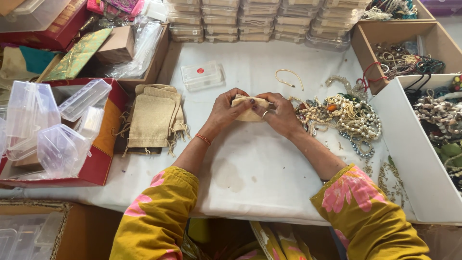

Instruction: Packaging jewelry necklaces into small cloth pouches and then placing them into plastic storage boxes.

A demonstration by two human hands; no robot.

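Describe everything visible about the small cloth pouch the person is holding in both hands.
The small pouch is beige, of a coarse, jute-like cloth, matching the stack of pouches lying to its left. It is held just above the white table cover near the table's middle, lying roughly flat and slightly crumpled. The left hand grips its left end, the right hand its right end and top edge, fingers covering much of it. Whether it is open or holds anything cannot be told.

Small beige cloth pouch (249,109), hand-held
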